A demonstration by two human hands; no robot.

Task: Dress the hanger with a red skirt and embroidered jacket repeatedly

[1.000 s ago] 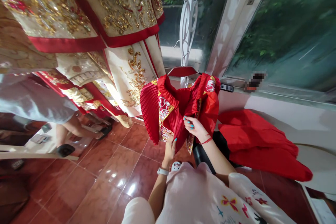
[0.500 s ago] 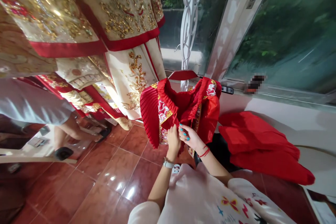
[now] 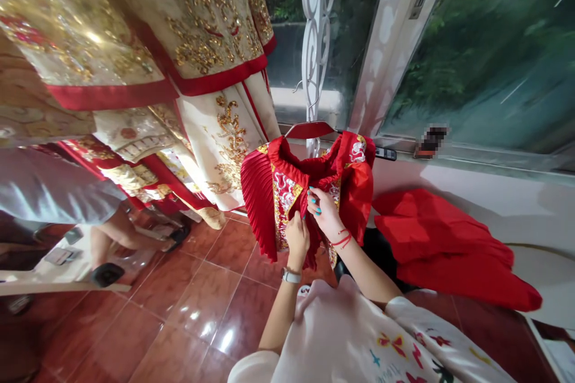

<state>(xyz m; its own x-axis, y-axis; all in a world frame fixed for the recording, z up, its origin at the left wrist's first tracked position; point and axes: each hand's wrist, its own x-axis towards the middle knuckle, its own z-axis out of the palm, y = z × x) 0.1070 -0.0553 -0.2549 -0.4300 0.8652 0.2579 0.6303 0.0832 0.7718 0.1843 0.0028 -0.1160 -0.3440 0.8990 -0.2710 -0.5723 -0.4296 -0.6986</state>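
Note:
A red pleated garment [image 3: 258, 200] with gold and white embroidered bands hangs from a dark red hanger [image 3: 309, 129], just in front of me. My left hand [image 3: 297, 240], with a pale watch on its wrist, is closed with its fingertips pinched at the garment's front opening. Slightly higher and to the right, my right hand [image 3: 324, 213] pinches the edge of the same opening below the gathered collar. Blue nails show on its fingers. Whether a tie or fastening lies between my fingertips is too small to tell.
White-and-gold gowns [image 3: 215, 72] with red hems hang at the left. A white scrolled metal stand [image 3: 314, 54] rises behind the hanger. Red cloth [image 3: 444, 245] lies piled at the right under the window. Another person's leg [image 3: 112, 233] shows at the far left, above red floor tiles [image 3: 179, 317].
My hands have moved apart: the right one has risen along the garment's front, while the left stays lower. The two sides of the collar sit closer together now.

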